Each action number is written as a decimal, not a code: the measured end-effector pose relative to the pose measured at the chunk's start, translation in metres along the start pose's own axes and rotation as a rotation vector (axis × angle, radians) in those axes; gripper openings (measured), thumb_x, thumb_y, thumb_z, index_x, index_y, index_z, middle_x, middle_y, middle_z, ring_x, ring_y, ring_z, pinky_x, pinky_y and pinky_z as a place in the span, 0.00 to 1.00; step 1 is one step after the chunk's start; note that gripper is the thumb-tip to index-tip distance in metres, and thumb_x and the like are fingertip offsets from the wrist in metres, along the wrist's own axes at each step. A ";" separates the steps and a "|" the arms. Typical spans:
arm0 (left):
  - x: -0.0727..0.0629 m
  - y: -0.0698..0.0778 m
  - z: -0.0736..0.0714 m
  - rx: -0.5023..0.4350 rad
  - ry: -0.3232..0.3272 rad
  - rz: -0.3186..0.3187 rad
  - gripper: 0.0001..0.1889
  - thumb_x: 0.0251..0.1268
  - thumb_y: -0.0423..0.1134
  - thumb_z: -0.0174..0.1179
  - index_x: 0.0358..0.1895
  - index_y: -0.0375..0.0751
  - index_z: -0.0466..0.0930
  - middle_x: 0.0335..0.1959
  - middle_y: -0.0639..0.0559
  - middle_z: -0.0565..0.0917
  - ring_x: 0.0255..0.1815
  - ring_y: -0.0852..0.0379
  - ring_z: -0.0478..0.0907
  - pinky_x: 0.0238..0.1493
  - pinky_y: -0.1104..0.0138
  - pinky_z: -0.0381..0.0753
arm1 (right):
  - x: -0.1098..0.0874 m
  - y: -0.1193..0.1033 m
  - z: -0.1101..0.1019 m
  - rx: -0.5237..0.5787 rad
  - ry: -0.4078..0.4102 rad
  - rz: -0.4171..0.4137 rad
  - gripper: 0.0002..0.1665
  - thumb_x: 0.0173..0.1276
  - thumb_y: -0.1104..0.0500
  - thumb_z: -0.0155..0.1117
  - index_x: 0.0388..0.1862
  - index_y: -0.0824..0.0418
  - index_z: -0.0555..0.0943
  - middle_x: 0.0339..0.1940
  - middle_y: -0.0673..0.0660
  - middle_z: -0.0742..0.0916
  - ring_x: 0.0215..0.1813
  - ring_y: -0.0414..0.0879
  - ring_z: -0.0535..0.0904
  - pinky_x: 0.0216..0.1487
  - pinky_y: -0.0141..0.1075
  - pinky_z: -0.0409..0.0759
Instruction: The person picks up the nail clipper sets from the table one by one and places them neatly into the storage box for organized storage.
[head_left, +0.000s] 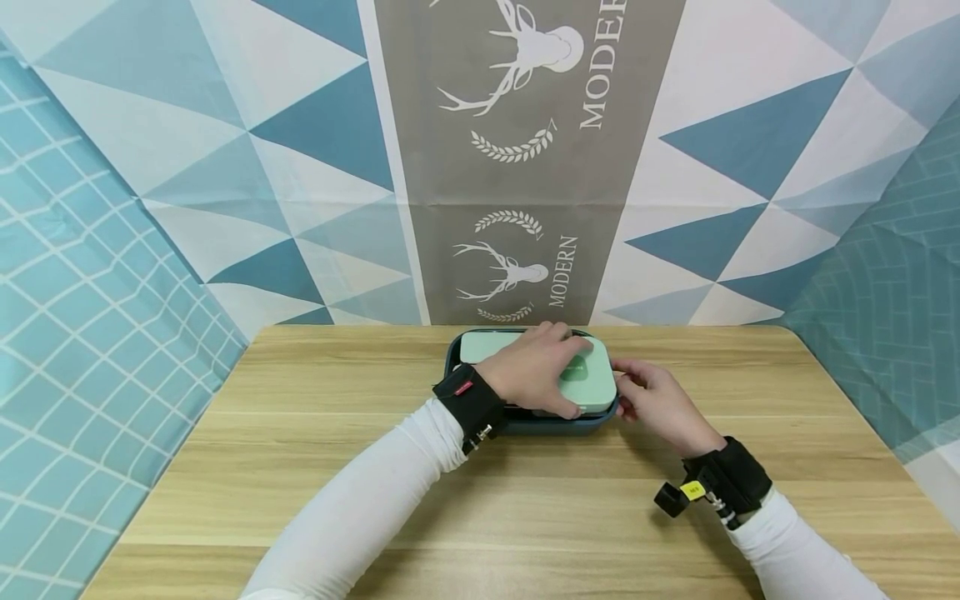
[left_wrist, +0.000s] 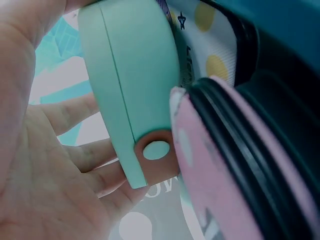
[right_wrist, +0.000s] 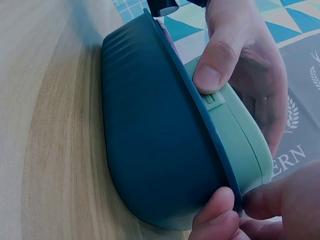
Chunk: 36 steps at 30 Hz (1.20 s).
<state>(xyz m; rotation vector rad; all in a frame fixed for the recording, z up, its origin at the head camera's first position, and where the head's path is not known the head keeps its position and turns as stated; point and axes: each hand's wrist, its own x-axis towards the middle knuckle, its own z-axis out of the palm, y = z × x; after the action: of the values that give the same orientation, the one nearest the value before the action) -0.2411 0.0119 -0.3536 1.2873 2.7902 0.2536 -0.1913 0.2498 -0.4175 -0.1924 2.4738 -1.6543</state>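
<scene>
A mint-green hard case lies in the top of a dark blue basket, its lid above the rim. My left hand spans the case from above and grips it, thumb on the near side by a small latch. A brown tab with a pale button shows on the case in the left wrist view. My right hand pinches the basket's rim at its right end. Beside the case in the basket are a pink pouch with a black zipper and a white pouch with yellow dots.
The basket stands near the back edge of a wooden table. Behind it hangs a patterned cloth with deer heads and triangles. Blue gridded cloth covers the left side. Each wrist wears a black strap.
</scene>
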 end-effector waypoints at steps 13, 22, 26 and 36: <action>0.002 0.001 0.005 0.001 -0.039 -0.016 0.46 0.57 0.61 0.77 0.78 0.49 0.70 0.66 0.49 0.74 0.67 0.53 0.68 0.65 0.65 0.72 | 0.001 0.001 0.001 0.019 -0.011 -0.007 0.27 0.89 0.58 0.48 0.79 0.70 0.67 0.39 0.64 0.81 0.35 0.52 0.79 0.34 0.39 0.81; 0.002 -0.001 0.008 -0.012 -0.078 -0.013 0.43 0.63 0.59 0.74 0.78 0.48 0.69 0.68 0.49 0.74 0.67 0.52 0.70 0.67 0.63 0.72 | 0.000 0.000 0.001 0.010 -0.001 -0.002 0.27 0.89 0.58 0.49 0.78 0.70 0.69 0.38 0.64 0.82 0.35 0.51 0.79 0.34 0.39 0.81; 0.001 -0.002 0.009 -0.014 -0.084 -0.017 0.43 0.64 0.59 0.73 0.79 0.48 0.68 0.70 0.48 0.72 0.68 0.51 0.69 0.69 0.62 0.71 | 0.000 -0.002 0.001 0.008 -0.002 0.003 0.27 0.89 0.58 0.49 0.78 0.70 0.69 0.38 0.64 0.82 0.35 0.51 0.79 0.34 0.39 0.81; 0.001 -0.001 0.011 -0.003 -0.091 -0.033 0.43 0.66 0.59 0.71 0.80 0.48 0.67 0.73 0.47 0.70 0.71 0.50 0.66 0.73 0.62 0.68 | 0.000 -0.002 0.001 0.011 0.001 0.004 0.26 0.89 0.58 0.49 0.78 0.70 0.69 0.38 0.64 0.82 0.34 0.52 0.79 0.34 0.38 0.81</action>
<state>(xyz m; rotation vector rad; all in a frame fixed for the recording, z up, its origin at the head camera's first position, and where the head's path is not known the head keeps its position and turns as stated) -0.2406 0.0134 -0.3643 1.2183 2.7314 0.1927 -0.1911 0.2482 -0.4161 -0.1850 2.4633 -1.6666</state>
